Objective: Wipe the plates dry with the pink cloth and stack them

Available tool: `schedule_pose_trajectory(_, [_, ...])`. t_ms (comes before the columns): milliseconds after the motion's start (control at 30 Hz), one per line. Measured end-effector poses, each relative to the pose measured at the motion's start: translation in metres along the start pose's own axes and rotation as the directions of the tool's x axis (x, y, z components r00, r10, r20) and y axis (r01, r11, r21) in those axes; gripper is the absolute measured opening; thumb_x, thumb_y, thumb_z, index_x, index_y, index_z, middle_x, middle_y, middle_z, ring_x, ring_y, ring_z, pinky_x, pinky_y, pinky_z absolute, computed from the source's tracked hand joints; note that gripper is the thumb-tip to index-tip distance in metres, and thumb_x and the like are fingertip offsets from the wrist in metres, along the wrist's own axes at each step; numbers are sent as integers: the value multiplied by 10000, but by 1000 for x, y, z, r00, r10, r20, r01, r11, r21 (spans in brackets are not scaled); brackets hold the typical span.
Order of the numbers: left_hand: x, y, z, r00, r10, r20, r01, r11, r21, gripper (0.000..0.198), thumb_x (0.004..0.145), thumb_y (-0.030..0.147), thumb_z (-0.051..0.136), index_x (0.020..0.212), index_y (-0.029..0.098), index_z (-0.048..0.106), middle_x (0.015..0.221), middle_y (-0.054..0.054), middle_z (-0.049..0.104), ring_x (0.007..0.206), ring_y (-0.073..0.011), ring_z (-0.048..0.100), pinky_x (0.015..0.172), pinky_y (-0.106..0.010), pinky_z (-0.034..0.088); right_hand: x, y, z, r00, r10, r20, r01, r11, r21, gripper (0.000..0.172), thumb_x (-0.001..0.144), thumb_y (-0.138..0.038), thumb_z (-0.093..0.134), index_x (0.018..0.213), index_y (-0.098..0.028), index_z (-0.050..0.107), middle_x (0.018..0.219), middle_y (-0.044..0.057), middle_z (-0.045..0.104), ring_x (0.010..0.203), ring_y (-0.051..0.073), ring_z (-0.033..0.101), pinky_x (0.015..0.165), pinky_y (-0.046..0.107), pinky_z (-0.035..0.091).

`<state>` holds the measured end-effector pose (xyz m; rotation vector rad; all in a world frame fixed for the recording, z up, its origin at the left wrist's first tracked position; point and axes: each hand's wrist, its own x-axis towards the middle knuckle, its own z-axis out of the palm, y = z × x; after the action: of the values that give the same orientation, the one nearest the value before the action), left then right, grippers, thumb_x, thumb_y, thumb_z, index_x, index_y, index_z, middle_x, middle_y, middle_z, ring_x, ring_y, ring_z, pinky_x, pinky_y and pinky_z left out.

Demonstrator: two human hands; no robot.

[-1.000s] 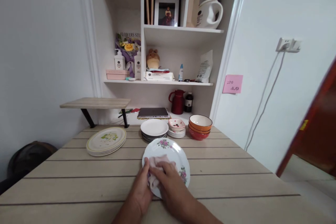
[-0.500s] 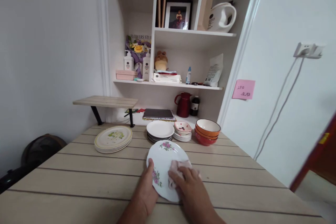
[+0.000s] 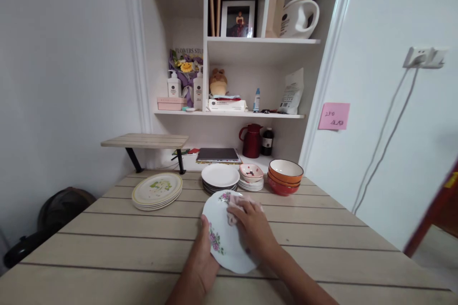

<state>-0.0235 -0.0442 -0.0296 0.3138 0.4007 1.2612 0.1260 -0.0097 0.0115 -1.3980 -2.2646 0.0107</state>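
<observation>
A white plate [image 3: 229, 248] with pink flowers and green leaves is held tilted over the table's near part. My left hand [image 3: 205, 252] grips its left edge, thumb on the face and the other fingers beneath. My right hand [image 3: 252, 226] presses a pale pink cloth [image 3: 234, 207] on the plate's upper right area, fingers closed over it. Just behind the plate stands a stack of plates [image 3: 220, 175], white on top with dark ones under it. Beside that, a small pink patterned bowl [image 3: 251, 171] rests on small white plates [image 3: 251, 184].
Orange and red bowls [image 3: 285, 176] are stacked at the back right. Cream plates with a green pattern [image 3: 157, 189] lie stacked at the left, near a small raised shelf [image 3: 145, 140]. Behind the wooden table [image 3: 107, 248] stand a dark red jug [image 3: 251, 140] and white shelving [image 3: 257, 42].
My right hand has slid the cloth upward across the plate, from its right side toward the top. My left hand keeps its hold on the left edge.
</observation>
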Motion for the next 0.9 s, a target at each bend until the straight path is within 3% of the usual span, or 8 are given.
schedule_pose_trajectory(133, [-3, 1, 3, 998, -45, 46, 46, 999, -19, 664, 866, 580, 485, 1398, 181, 471, 1244, -175, 646, 1187, -322, 584, 1054, -503, 381, -54, -6, 10, 997, 20, 71, -17, 999, -41, 561, 836, -95, 453, 1295, -398, 565, 1358, 70, 531, 1228, 311, 452, 1029, 514, 314])
schedule_pose_trajectory(233, [-2, 3, 0, 994, -91, 59, 90, 996, 20, 752, 823, 659, 481, 1373, 148, 501, 1231, -197, 649, 1190, -334, 579, 1055, -497, 382, -67, -29, 16, 985, -75, 155, 69, 997, 47, 626, 780, -82, 489, 1329, -380, 536, 1360, 60, 539, 1245, 304, 445, 1076, 517, 261])
schedule_pose_trajectory(400, [4, 3, -8, 997, -24, 74, 21, 999, 40, 696, 854, 640, 450, 1370, 177, 507, 1249, -167, 647, 1205, -305, 572, 1073, -469, 367, -19, -53, 10, 982, -176, 74, 161, 972, 174, 644, 803, -63, 458, 1376, -355, 481, 1411, 51, 497, 1283, 262, 407, 1104, 486, 222])
schedule_pose_trajectory(500, [6, 2, -7, 998, 2, 66, -5, 999, 40, 667, 863, 618, 463, 1371, 189, 502, 1248, -152, 651, 1213, -296, 567, 1075, -467, 363, 13, -41, -1, 982, -178, 59, 169, 976, 135, 567, 855, -97, 441, 1356, -353, 504, 1434, 47, 482, 1314, 277, 366, 1061, 486, 279])
schedule_pose_trajectory(567, [5, 2, -4, 999, -26, 48, 23, 998, 56, 655, 860, 591, 499, 1373, 184, 497, 1236, -152, 658, 1212, -299, 568, 1069, -475, 367, 18, -23, -6, 991, -116, 61, 112, 991, 68, 546, 878, -105, 411, 1350, -360, 512, 1456, 40, 465, 1325, 301, 348, 1025, 508, 317])
schedule_pose_trajectory(667, [2, 4, 0, 998, -44, 51, 41, 998, 57, 641, 864, 563, 514, 1372, 174, 496, 1225, -160, 662, 1201, -308, 575, 1055, -489, 378, -2, 5, -7, 999, -15, 51, 16, 999, -28, 536, 877, -102, 399, 1332, -347, 540, 1444, 57, 481, 1319, 315, 361, 994, 518, 354])
schedule_pose_trajectory(733, [1, 4, 2, 996, -57, 70, 53, 997, 55, 649, 865, 572, 503, 1362, 155, 506, 1214, -171, 665, 1194, -315, 580, 1047, -489, 386, -27, 16, -3, 996, -21, 84, 26, 998, -58, 560, 846, -67, 410, 1319, -325, 563, 1421, 80, 506, 1303, 297, 399, 1027, 507, 340])
schedule_pose_trajectory(900, [-3, 3, 4, 993, -83, 88, 78, 995, 59, 723, 844, 640, 472, 1349, 124, 519, 1184, -195, 675, 1178, -327, 589, 1033, -486, 400, -74, -3, 10, 962, -154, 227, 160, 987, -9, 591, 810, -89, 471, 1331, -357, 549, 1421, 63, 523, 1285, 322, 441, 1082, 569, 260])
